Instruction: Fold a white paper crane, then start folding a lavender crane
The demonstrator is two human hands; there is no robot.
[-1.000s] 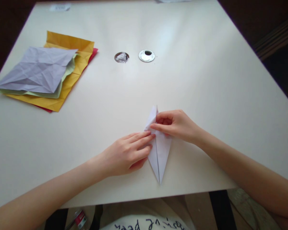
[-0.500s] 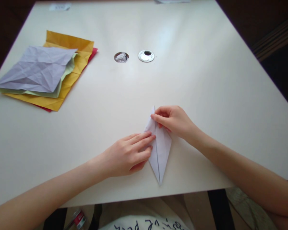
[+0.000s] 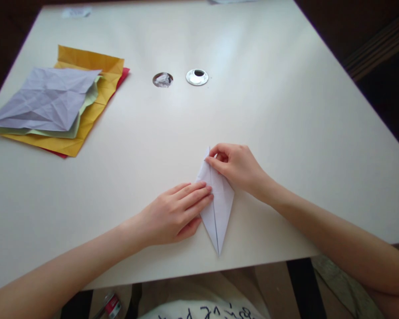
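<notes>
A white sheet of paper folded into a narrow kite shape (image 3: 220, 208) lies on the white table, one long point towards my body and a crease down its middle. My left hand (image 3: 181, 210) rests flat on its left side, fingers stretched out across the paper to the centre line. Near the far tip, my right hand (image 3: 237, 166) pinches the paper between thumb and forefinger, and the other fingers are curled. Part of the paper's left edge is hidden beneath my left fingers.
A stack of creased papers lies at the far left: a lilac sheet (image 3: 49, 97) on top, pale green and yellow (image 3: 89, 57) ones below, and a red corner. Two round table holes (image 3: 162, 79) are further back, one with a metal ring (image 3: 197, 77). The table's near edge runs close to my body.
The view has shifted slightly, so the table items appear a little further left. My left thumb has drawn back from the paper's lower left edge. The right hand keeps its pinch near the far tip.
</notes>
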